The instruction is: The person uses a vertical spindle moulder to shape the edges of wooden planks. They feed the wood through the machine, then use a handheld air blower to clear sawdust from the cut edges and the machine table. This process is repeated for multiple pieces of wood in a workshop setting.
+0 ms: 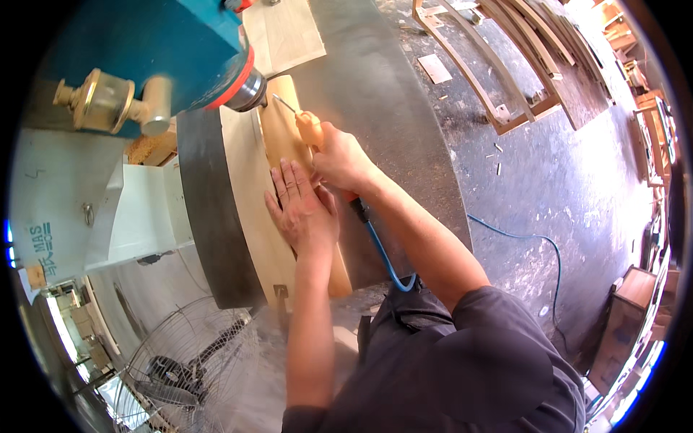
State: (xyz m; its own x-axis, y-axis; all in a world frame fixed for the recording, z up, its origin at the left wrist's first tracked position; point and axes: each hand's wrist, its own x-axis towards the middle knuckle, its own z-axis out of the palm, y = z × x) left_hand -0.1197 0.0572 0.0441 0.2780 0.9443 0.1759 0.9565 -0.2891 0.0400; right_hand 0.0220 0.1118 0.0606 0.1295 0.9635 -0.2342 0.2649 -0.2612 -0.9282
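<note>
My right hand (343, 156) is closed around an orange air blow gun (309, 128). Its thin metal nozzle points at the far end of a long, narrow wooden workpiece (281, 130), close to the black chuck (253, 95) of a teal machine. My left hand (306, 213) lies flat on the workpiece, fingers stretched forward and slightly apart. Beside and along the workpiece runs a pale wooden board (244, 169) on the dark machine table (390, 130). From the gun's lower end a blue hose (385, 256) hangs toward my waist.
The teal machine head (173, 50) with a brass-and-glass oil cup (101, 101) overhangs at the upper left. A wire-caged fan (188, 368) stands at lower left. Curved wooden frames (498, 65) lie at upper right. More blue hose (557, 267) trails across the floor at right.
</note>
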